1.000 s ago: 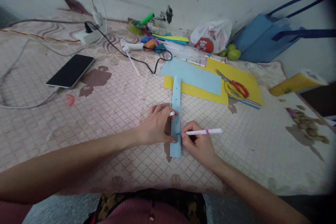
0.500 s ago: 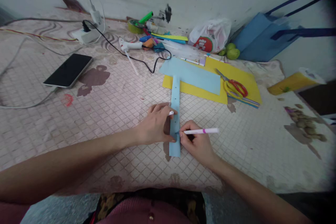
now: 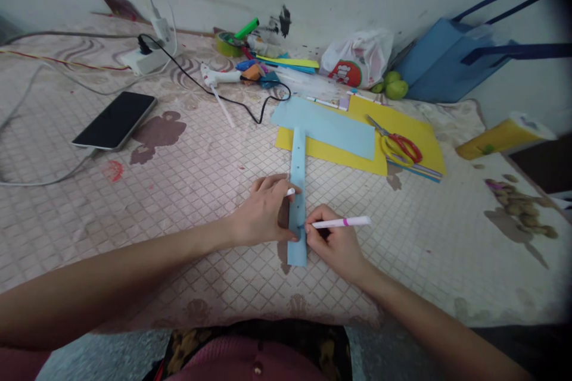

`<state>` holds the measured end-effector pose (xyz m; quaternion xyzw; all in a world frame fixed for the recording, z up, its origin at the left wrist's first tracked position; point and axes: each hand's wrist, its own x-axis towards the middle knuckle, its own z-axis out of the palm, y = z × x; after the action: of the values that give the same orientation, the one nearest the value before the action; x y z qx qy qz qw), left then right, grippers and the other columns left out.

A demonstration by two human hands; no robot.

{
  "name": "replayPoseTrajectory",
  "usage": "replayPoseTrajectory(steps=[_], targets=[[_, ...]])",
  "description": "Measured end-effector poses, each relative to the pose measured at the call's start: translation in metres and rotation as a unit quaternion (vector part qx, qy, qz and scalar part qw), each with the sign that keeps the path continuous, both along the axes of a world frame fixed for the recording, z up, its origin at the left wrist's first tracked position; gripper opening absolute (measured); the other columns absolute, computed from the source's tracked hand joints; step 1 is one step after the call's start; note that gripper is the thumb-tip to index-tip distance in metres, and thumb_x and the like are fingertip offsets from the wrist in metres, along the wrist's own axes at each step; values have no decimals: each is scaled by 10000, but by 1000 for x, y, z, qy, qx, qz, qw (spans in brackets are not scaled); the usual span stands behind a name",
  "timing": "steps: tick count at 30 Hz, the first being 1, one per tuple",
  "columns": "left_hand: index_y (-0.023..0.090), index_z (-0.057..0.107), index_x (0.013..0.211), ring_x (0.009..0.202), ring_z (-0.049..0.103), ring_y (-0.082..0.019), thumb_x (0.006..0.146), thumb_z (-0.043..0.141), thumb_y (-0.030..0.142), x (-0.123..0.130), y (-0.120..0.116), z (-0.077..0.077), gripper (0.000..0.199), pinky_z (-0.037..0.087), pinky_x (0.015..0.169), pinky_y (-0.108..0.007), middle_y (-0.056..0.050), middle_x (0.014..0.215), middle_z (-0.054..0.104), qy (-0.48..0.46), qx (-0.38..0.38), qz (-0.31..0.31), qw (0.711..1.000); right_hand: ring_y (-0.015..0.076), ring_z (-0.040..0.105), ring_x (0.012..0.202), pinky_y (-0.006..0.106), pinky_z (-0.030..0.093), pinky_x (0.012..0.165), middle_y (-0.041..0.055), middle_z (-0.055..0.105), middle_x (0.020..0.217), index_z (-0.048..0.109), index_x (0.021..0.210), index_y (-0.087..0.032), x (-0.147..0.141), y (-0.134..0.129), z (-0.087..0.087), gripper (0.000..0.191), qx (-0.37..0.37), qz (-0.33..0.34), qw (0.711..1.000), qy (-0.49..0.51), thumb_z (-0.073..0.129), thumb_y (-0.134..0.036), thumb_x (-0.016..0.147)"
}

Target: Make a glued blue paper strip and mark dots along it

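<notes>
A narrow light-blue paper strip (image 3: 298,174) with several small dark marks along it lies lengthwise before me. My left hand (image 3: 263,211) presses on its left edge, thumb and fingers spaced along the strip. Between the fingers of that hand sits a small white pen cap (image 3: 290,191). My right hand (image 3: 333,244) grips a white felt-tip pen (image 3: 353,221) with a pink band, its tip on the strip near the left thumb. The strip's top end overlaps a wider light-blue sheet (image 3: 330,125), which rests on yellow paper (image 3: 330,158).
Red-and-yellow scissors (image 3: 404,149) lie on yellow sheets at right. A glue gun (image 3: 221,76) with a black cord, a phone (image 3: 116,120) and a power strip (image 3: 145,61) are left. Along the wall stand a plastic bag (image 3: 357,59), green fruit (image 3: 395,88) and a blue bag (image 3: 442,62).
The pen in my right hand has shifted very slightly at the strip, where a short blue mark shows at its tip. My left hand stays in place.
</notes>
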<state>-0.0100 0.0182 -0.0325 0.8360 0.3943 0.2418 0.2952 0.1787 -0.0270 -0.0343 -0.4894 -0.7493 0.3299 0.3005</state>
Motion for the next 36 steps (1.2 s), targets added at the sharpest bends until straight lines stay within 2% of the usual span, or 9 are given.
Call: replayPoseTrajectory(steps=[18, 27, 34, 36], targets=[[249, 430, 1137, 1217, 352, -326, 479, 805, 399, 0, 0, -1, 773, 250, 977, -491, -36, 991, 554, 2, 0, 2, 1000, 91, 427, 551, 206, 330, 481, -46, 474, 618, 463, 759, -205, 1, 1, 0, 78, -15, 17, 1000, 10, 495, -151, 805], [249, 432, 1140, 1219, 348, -311, 482, 805, 400, 0, 0, -2, 772, 248, 982, -485, -35, 1025, 540, 3, 1, 2, 1000, 87, 410, 517, 205, 305, 450, -50, 474, 607, 462, 755, -207, 1, 0, 0, 76, -7, -5, 1000, -3, 488, -154, 803], [251, 443, 1145, 1226, 341, -333, 473, 809, 397, 1, 1, 1, 779, 252, 979, -509, -40, 979, 557, -3, -11, 3, 1000, 90, 405, 527, 212, 298, 456, -40, 478, 623, 480, 755, -207, -1, -1, 2, 69, -27, 8, 999, 17, 482, -173, 815], [258, 446, 1142, 1219, 351, -334, 471, 811, 398, 1, 0, 2, 776, 254, 979, -514, -40, 990, 551, -7, -9, 2, 1000, 93, 412, 535, 217, 306, 467, -36, 479, 620, 486, 736, -206, 0, 1, 0, 73, -36, -8, 998, 50, 497, -177, 802]])
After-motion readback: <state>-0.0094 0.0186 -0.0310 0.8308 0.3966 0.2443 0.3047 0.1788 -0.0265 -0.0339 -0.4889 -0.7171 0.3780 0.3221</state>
